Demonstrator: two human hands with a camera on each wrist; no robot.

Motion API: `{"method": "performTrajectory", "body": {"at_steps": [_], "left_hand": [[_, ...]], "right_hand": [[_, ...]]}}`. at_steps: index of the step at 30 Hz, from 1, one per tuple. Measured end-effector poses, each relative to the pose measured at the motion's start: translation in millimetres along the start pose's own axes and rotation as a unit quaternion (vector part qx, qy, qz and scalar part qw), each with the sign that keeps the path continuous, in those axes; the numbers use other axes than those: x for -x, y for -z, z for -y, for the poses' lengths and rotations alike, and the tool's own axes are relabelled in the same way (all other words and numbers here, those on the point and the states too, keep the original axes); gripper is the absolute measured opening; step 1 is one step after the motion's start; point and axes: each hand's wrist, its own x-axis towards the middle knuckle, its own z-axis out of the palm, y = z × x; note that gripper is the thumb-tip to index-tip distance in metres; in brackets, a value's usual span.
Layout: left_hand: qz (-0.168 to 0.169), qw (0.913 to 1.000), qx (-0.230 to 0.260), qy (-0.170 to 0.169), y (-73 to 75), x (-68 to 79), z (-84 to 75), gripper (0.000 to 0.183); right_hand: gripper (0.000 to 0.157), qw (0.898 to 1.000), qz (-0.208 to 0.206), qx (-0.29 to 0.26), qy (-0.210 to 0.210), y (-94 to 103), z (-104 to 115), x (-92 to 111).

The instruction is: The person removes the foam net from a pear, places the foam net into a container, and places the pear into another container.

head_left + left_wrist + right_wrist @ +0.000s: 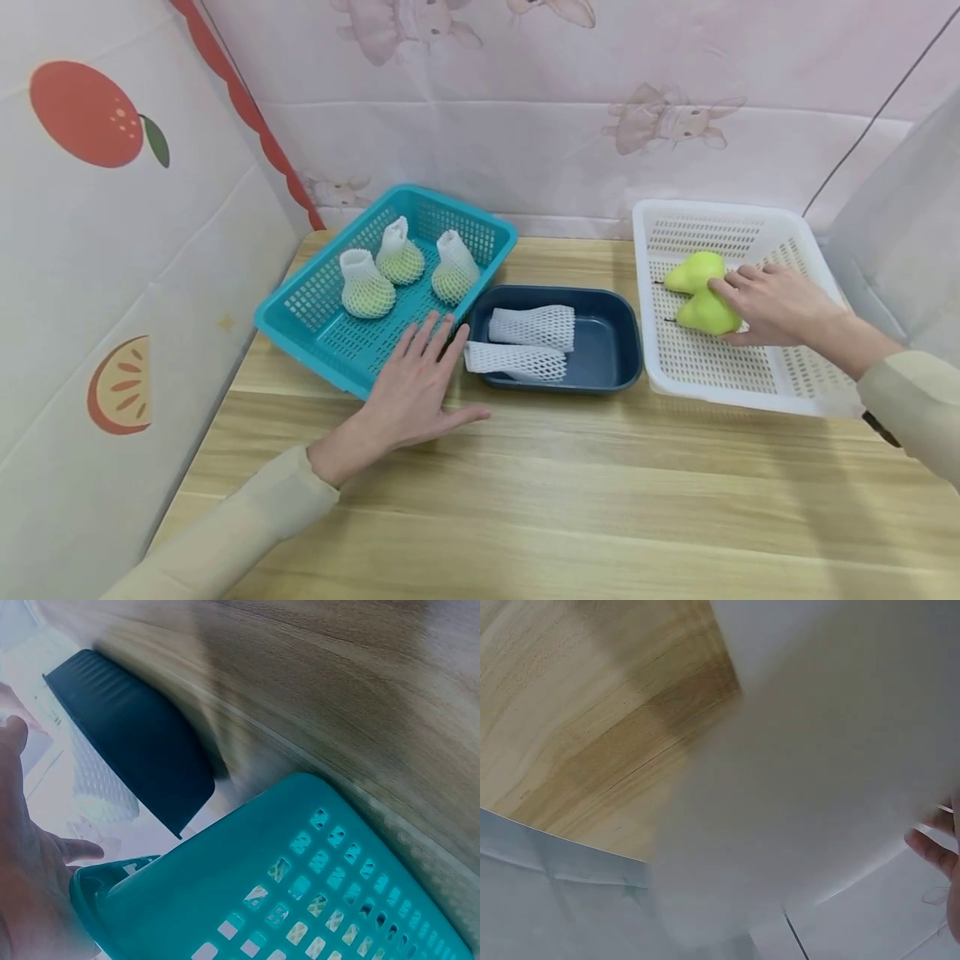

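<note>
Clock positions were read in the head view, with 12 o'clock directed away from the person. The near pear (705,315) lay at 9 o'clock from the right hand (780,307), on the floor of the white basket (697,367). Its long axis ran approximately from 9 to 3 o'clock, stem end at 9, so the rounded end faced the palm. The right hand was nearer and gripped this pear with curled fingers (the right wrist view did not show the contact). The far pear (696,268) lay against it at 12 o'clock; whether the fingers also touched that one could not be determined.

The left hand (412,390) was released, fingers straight and spread, beside the teal basket (360,350). From there the near pear lay between 2 and 3 o'clock, well apart, beyond the navy tray (607,342) with its two foam sleeves (532,327).
</note>
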Motion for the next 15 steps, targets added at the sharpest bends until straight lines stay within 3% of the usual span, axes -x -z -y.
{"method": "performTrajectory", "body": {"at_steps": [6, 15], "left_hand": [[-0.001, 1.0, 0.005, -0.003, -0.6, 0.0, -0.4, 0.118], [0.01, 0.9999, 0.013, -0.001, 2.8, -1.5, -0.9, 0.117]], "right_hand": [[0.082, 1.0, 0.013, 0.006, 0.003, -1.6, 2.8, 3.8], [0.076, 0.999, -0.021, -0.014, -0.021, 9.5, 9.5, 8.1]]}}
